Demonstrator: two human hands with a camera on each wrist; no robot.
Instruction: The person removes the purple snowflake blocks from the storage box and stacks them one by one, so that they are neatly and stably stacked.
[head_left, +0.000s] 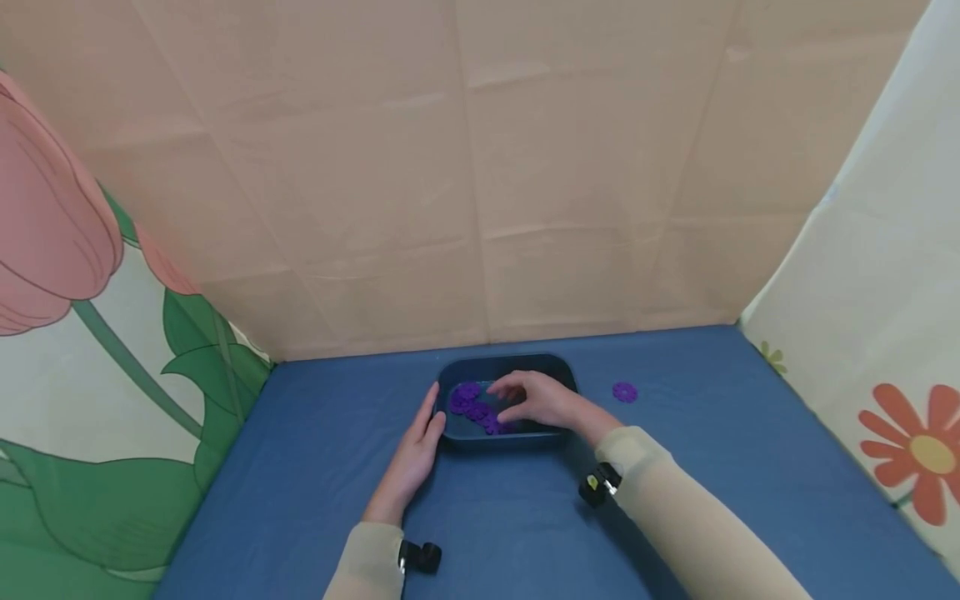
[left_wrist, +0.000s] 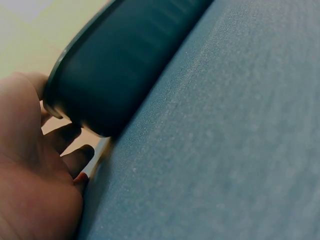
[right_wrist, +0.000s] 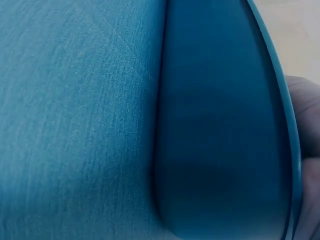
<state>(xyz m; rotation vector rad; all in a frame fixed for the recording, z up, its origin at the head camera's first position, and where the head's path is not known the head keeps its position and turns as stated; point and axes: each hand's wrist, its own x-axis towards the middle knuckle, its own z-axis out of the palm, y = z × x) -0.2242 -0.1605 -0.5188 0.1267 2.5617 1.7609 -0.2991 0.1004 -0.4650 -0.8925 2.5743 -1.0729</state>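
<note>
A dark blue rectangular tub (head_left: 497, 443) stands on the blue cloth, with several purple flower-shaped discs (head_left: 472, 404) gathered in its left half. My left hand (head_left: 408, 462) rests along the tub's left end, fingers extended beside the wall and thumb at the front corner. The left wrist view shows that hand's loosely bent fingers (left_wrist: 75, 160) against the end of the tub (left_wrist: 115, 65). Over the inside of the tub my right hand (head_left: 543, 400) reaches in, thumb and fingers apart above the discs, with nothing visible between them. In the right wrist view the tub's wall (right_wrist: 220, 120) hides most of this hand.
One purple flower-shaped disc (head_left: 625, 392) lies on the cloth (head_left: 675, 467) to the right of the tub. A beige sheet (head_left: 480, 208) hangs behind the table. Flower-printed cloths stand at the left and right sides. Each sleeve carries a small black camera.
</note>
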